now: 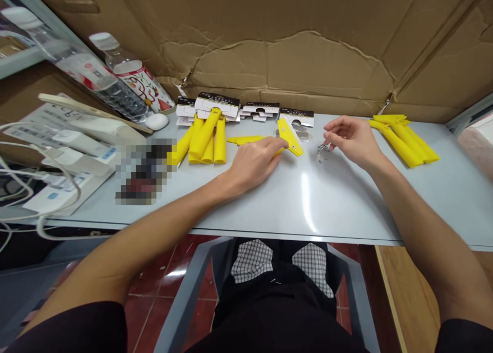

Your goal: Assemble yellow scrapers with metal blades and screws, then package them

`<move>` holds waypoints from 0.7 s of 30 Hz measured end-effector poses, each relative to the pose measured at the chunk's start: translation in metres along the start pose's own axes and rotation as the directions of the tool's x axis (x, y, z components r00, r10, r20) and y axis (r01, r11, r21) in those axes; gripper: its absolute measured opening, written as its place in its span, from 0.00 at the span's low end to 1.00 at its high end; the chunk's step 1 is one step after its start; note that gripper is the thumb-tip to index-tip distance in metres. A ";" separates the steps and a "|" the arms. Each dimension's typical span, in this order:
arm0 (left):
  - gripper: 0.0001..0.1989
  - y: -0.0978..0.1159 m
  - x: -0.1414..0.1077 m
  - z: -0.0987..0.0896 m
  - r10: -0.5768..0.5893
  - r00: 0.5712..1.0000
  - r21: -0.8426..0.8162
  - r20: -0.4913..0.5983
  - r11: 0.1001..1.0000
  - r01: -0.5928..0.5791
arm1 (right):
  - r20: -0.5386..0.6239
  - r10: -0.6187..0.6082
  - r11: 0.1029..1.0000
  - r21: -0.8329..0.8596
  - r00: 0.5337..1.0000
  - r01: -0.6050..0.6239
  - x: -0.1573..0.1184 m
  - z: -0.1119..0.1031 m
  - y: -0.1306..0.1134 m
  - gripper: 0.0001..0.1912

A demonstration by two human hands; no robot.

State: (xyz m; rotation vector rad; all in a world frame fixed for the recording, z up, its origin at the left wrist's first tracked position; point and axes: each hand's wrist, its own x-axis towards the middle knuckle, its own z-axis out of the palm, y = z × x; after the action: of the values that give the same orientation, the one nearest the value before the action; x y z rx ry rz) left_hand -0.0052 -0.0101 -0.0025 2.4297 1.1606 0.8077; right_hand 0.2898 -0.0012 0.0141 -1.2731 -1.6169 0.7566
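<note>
My left hand (257, 164) is closed on a flat yellow plastic piece (291, 139), shaped like a scraper head, with a pale edge and two small screws showing in its face. A small heap of tiny metal screws (322, 152) lies on the table to the right of it. Right over that heap is my right hand (355, 140), thumb and forefinger pinched together; whatever is between them is too small to make out. Another yellow plastic piece (243, 139) lies just behind my left hand. Clear packets (302, 133) lie behind the piece I hold.
Yellow handles (208, 140) are piled left of centre, with more yellow handles (409, 142) at the right. Black-and-white header cards (260, 110) stand along the cardboard wall (285, 60). Bottles (134, 78), white cables (73, 173) and a blurred dark object (144, 173) occupy the left side.
</note>
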 end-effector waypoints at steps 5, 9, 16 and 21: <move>0.18 0.001 0.001 -0.001 -0.010 1.000 -0.167 -0.014 0.986 0.007 | 0.174 -0.168 0.899 -0.376 0.970 0.223 -0.001 -0.005 0.008 0.02; 0.19 0.005 0.007 -0.007 -0.127 0.991 -0.477 -0.038 0.874 0.094 | 0.273 -0.173 0.850 -0.445 0.946 0.284 0.000 -0.011 0.009 0.04; 0.23 -0.001 0.021 -0.013 -0.415 0.888 -0.856 0.196 0.369 0.361 | 0.253 -0.207 0.839 -0.451 0.945 0.304 0.002 -0.016 0.008 0.03; 0.18 -0.008 0.021 0.012 -0.470 0.817 -0.866 0.334 0.189 0.463 | 0.251 -0.207 0.834 -0.461 0.946 0.305 0.000 -0.014 0.006 0.04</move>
State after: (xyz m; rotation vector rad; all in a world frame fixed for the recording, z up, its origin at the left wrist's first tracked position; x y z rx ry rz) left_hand 0.0084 0.0113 -0.0089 0.9868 0.9256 0.8942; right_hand 0.3053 0.0001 0.0142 -1.3158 -2.1870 0.3031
